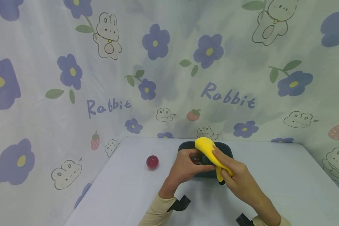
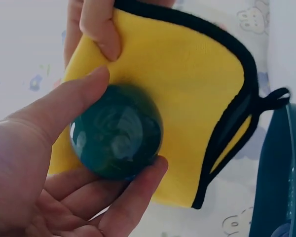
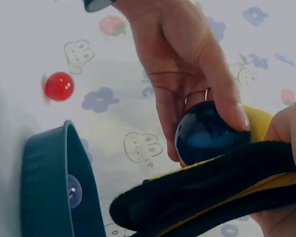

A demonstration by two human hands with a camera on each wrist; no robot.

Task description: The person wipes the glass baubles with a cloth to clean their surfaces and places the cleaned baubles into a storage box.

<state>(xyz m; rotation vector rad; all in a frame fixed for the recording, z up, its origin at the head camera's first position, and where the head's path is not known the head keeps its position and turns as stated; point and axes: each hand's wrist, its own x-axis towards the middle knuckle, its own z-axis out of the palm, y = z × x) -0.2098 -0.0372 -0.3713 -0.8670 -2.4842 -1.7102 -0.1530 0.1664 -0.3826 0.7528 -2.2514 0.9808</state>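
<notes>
My left hand (image 1: 183, 168) holds a glossy dark teal ball (image 2: 116, 131), with the thumb on one side and the fingertips under the other. A yellow cloth (image 2: 187, 84) with black edging and a small loop is gripped by my right hand (image 1: 241, 179). In the left wrist view the cloth spreads out behind the ball, right up against it. From the right wrist the cloth's dark folded edge covers the lower part of the ball. Both hands are over the near part of a dark teal bin (image 1: 228, 150) in the head view.
A shiny red ball (image 1: 152, 162) lies on the white table (image 1: 124, 188), left of the bin. Inside the bin a clear ball (image 3: 75, 191) shows in the right wrist view. Behind the table hangs a curtain (image 1: 172, 72) printed with flowers and rabbits.
</notes>
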